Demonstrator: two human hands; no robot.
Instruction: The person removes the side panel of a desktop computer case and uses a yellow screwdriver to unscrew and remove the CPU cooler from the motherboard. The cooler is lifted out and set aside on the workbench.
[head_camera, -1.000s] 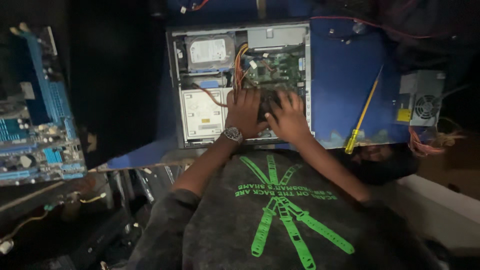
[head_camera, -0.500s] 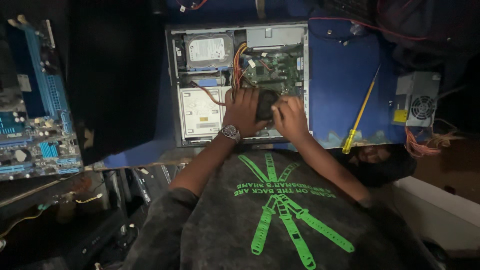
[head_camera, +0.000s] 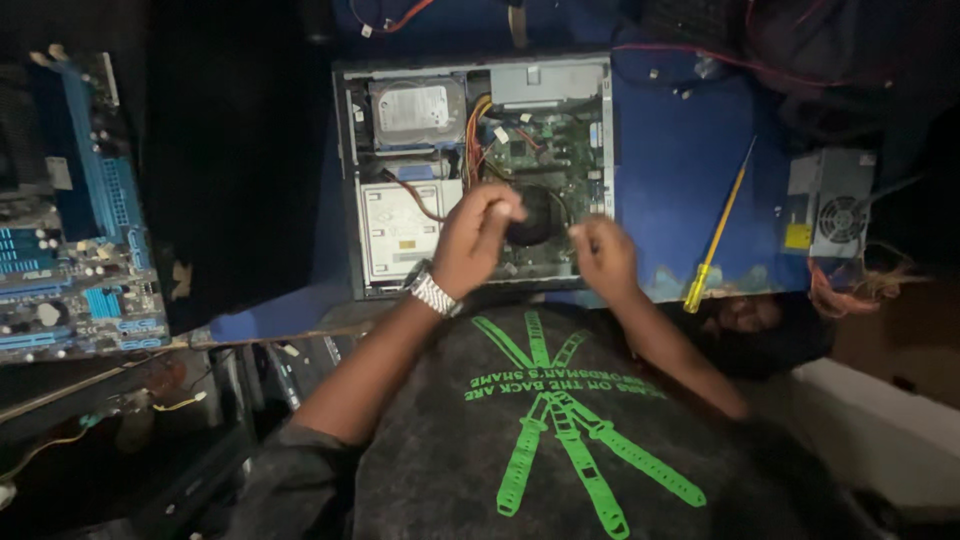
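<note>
Case: open grey metal desktop computer case (head_camera: 350, 180), lying flat on the blue work table (head_camera: 680, 180), upper centre of the frame.
Fan: round black cooler fan (head_camera: 535, 215) on the green motherboard (head_camera: 550, 150) inside the case — between the two hands.
Left hand (head_camera: 475, 240): wears a silver wristwatch (head_camera: 432, 293); fingers curled together over the fan's left edge. Grip on anything: cannot tell.
Right hand (head_camera: 600, 255): just right of the fan, fingertips drawn together — whether they pinch something, cannot tell.
Nearby: yellow-handled screwdriver (head_camera: 715, 235) on the table, right of the case; grey power supply unit (head_camera: 830, 205) at right edge; blue loose motherboard (head_camera: 75, 240) at far left.
</note>
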